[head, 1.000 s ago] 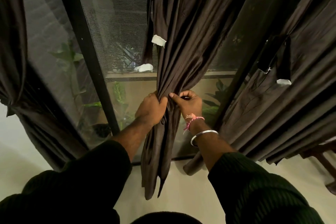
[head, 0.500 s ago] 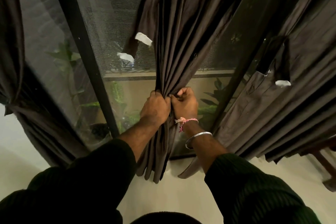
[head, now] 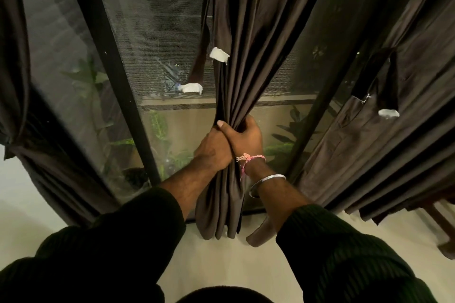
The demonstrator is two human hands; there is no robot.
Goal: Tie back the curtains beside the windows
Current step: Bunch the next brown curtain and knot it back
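Observation:
A dark brown curtain (head: 256, 39) hangs in front of the window, bunched into tight folds at the middle. My right hand (head: 245, 139) is wrapped around the bunch, thumb across the front. My left hand (head: 213, 151) grips the same bunch just below and to the left, partly under the right thumb. Two dark tie-back straps with white ends (head: 218, 54) (head: 192, 88) dangle loose from the curtain's left edge. Below my hands the gathered cloth (head: 221, 209) hangs down to the floor.
Another brown curtain (head: 394, 135) hangs at the right with its own strap and white tab (head: 388, 113). A third curtain (head: 32, 145) sits gathered at the left. A black window frame bar (head: 115, 74) crosses the mesh pane. Pale floor (head: 226, 261) lies below; a wooden furniture leg (head: 443, 231) stands far right.
My hands have closed in on each other, squeezing the curtain into a narrower bunch. The right hand now wraps over the folds and overlaps the left. The straps swung back toward the curtain.

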